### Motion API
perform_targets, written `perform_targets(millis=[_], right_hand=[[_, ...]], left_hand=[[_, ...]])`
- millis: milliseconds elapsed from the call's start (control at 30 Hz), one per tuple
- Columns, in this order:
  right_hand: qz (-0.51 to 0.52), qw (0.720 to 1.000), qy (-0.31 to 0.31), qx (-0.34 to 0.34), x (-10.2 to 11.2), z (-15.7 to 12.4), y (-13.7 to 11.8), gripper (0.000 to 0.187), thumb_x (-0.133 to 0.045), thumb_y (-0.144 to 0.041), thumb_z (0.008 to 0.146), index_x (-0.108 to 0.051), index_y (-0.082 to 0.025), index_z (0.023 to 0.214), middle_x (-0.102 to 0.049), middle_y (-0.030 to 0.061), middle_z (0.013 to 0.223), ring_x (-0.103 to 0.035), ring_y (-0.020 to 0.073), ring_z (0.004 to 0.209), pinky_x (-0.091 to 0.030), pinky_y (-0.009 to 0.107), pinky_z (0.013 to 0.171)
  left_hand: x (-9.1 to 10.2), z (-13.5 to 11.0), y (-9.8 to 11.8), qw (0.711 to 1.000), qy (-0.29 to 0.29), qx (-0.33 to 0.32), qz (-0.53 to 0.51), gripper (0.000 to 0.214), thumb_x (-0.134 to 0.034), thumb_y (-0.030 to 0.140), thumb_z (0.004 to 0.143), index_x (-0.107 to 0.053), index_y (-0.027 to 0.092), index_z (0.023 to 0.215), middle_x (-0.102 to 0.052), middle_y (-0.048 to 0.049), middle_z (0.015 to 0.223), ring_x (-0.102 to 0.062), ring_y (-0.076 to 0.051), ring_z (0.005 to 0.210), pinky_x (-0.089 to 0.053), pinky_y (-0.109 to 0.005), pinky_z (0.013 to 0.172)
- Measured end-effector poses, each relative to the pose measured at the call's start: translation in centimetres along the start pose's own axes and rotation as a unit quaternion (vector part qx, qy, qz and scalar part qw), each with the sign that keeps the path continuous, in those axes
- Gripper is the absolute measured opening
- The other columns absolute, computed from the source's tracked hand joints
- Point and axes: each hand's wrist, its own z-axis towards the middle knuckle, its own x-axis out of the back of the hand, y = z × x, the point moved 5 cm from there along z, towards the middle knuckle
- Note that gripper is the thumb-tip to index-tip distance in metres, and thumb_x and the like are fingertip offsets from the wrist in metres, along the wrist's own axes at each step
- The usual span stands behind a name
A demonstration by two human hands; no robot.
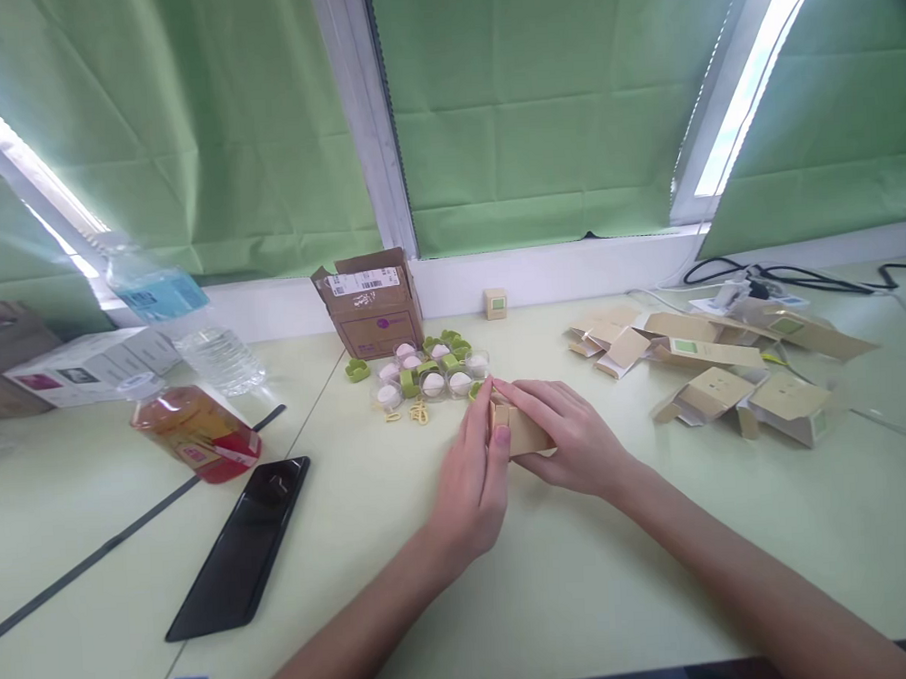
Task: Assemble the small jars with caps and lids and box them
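A small tan cardboard box [530,434] is held between both hands above the middle of the table. My left hand [470,479] presses its fingers and thumb against the box's left end. My right hand [569,434] wraps the far and right sides. Just beyond the hands sits a cluster of clear round containers [433,384] with pale pink-white contents. Green flower-shaped pieces [356,370] lie among and beside them. Several small yellow loops [418,412] rest in front of the cluster.
Flattened and unfolded tan boxes [716,353] lie at right, near black cables [818,281]. A brown carton [381,308] and a small closed box [494,304] stand at the back. On the left are a water bottle [213,340], a drink bottle [194,431] and a black phone [241,549].
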Motion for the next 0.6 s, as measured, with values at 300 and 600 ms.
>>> perform_targets(millis=[300, 600], right_hand=[[-0.025, 0.999, 0.018, 0.010, -0.29, -0.15, -0.24, 0.072, -0.064, -0.030, 0.094, -0.033, -0.024, 0.159, -0.067, 0.0140, 0.128, -0.067, 0.0291, 0.113, -0.056, 0.044, 0.090], [-0.044, 0.999, 0.028, -0.001, -0.47, -0.17, -0.89, 0.072, -0.051, -0.018, 0.096, -0.026, -0.030, 0.163, -0.067, 0.0123, 0.126, -0.067, 0.0273, 0.112, -0.056, 0.044, 0.090]], left_hand=[[-0.47, -0.25, -0.13, 0.999, -0.001, 0.038, -0.011, 0.059, -0.026, 0.045, 0.109, -0.015, 0.030, 0.165, -0.022, -0.0063, 0.171, -0.027, -0.025, 0.156, -0.031, -0.046, 0.125], [-0.63, -0.21, -0.57, 0.991, -0.004, -0.031, 0.133, 0.065, -0.031, 0.041, 0.108, -0.002, 0.028, 0.165, -0.019, -0.0144, 0.171, -0.039, -0.031, 0.150, -0.057, -0.044, 0.097]])
